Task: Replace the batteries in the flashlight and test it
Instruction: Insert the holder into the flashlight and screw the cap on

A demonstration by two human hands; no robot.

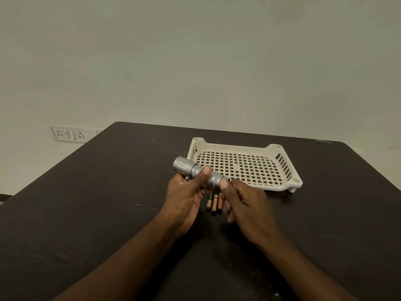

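Note:
A silver metal flashlight (191, 169) is held above the dark table (91, 192), its wide head pointing up and to the left. My left hand (186, 198) grips its barrel, thumb across the top. My right hand (243, 203) pinches the tail end (223, 180) of the flashlight between thumb and fingers. Three small batteries (213, 204) lie side by side on the table just below the flashlight, partly hidden by my hands.
A cream perforated plastic tray (282, 161) sits behind the hands, right of centre, with nothing in it. A wall socket plate (68, 133) is at the left past the table's edge. A plain wall rises behind the table.

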